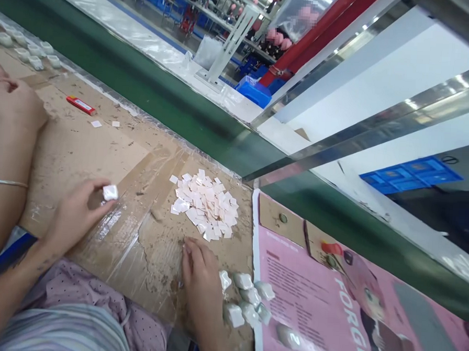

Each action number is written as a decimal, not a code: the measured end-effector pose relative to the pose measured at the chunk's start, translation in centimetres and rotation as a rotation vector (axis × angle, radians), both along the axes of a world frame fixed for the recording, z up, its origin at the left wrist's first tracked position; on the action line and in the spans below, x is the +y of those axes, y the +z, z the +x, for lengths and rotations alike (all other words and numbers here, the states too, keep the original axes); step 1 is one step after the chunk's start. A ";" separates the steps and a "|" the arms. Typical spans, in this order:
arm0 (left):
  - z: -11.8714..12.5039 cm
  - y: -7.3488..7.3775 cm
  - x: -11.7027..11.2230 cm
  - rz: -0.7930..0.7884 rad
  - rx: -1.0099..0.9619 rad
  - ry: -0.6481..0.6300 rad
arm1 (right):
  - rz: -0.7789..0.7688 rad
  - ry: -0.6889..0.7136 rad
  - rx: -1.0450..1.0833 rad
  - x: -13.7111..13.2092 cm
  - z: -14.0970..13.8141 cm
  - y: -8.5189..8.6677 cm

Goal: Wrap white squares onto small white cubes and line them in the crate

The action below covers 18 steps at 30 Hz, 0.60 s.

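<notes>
My left hand [77, 212] pinches a small glossy white square piece [110, 192] between thumb and fingertips, above the cardboard-covered table. My right hand [202, 273] is low over the cardboard, its fingers drawn together and pointing towards a pile of thin pale square pieces [207, 203]. Whatever its fingertips hold, if anything, is too small to make out. Just to the right of that hand, several glossy white-green rounded square pieces [247, 295] lie grouped, partly on the edge of a pink printed sheet [288, 272].
At the left, another person's hands [16, 101] are close together over the table. A red packet [80, 105] and two loose pale squares [96, 124] lie beyond. Several pale cup-like pieces [36, 62] stand top left. A green ledge [163, 114] and metal frame [339, 134] border the table.
</notes>
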<state>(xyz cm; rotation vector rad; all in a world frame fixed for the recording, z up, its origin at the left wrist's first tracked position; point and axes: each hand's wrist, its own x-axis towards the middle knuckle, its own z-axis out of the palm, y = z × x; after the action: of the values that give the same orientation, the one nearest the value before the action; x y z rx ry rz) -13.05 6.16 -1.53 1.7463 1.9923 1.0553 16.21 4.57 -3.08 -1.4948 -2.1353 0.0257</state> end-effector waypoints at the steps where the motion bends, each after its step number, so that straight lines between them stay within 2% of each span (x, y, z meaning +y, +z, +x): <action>1: 1.3 0.2 -0.9 0.022 -0.035 -0.071 | -0.012 -0.027 0.037 -0.8 -0.2 0.2; 3: 4.1 0.6 -2.7 0.067 -0.107 -0.211 | -0.109 -0.067 0.242 -3.0 -1.1 0.6; 5: 6.6 0.6 -4.4 0.131 -0.200 -0.329 | -0.331 -0.058 0.638 -5.6 -2.6 0.9; 7: 8.2 0.3 -5.7 0.157 -0.280 -0.409 | -0.567 -0.040 1.042 -7.9 -4.3 1.0; 9: 9.1 -0.3 -6.6 0.143 -0.293 -0.490 | -0.644 -0.126 1.275 -9.6 -5.7 0.7; 11: 9.4 -0.9 -7.3 0.113 -0.280 -0.581 | -0.592 -0.242 1.341 -10.6 -6.2 0.4; 13: 9.5 -1.1 -7.9 0.033 -0.331 -0.633 | -0.482 -0.285 1.286 -11.0 -6.0 0.2; 16: 9.4 -0.4 -8.3 -0.206 -0.539 -0.642 | -0.300 -0.220 1.054 -11.2 -4.8 0.4; 18: 9.3 0.3 -8.2 -0.297 -0.603 -0.681 | -0.240 -0.175 0.960 -11.4 -4.2 0.6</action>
<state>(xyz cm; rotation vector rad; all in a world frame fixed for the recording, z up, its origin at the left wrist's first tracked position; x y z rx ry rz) -3.74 -2.03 -1.22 1.5188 1.0135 0.8451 11.97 -6.83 -2.48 -1.3763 -1.2478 0.7908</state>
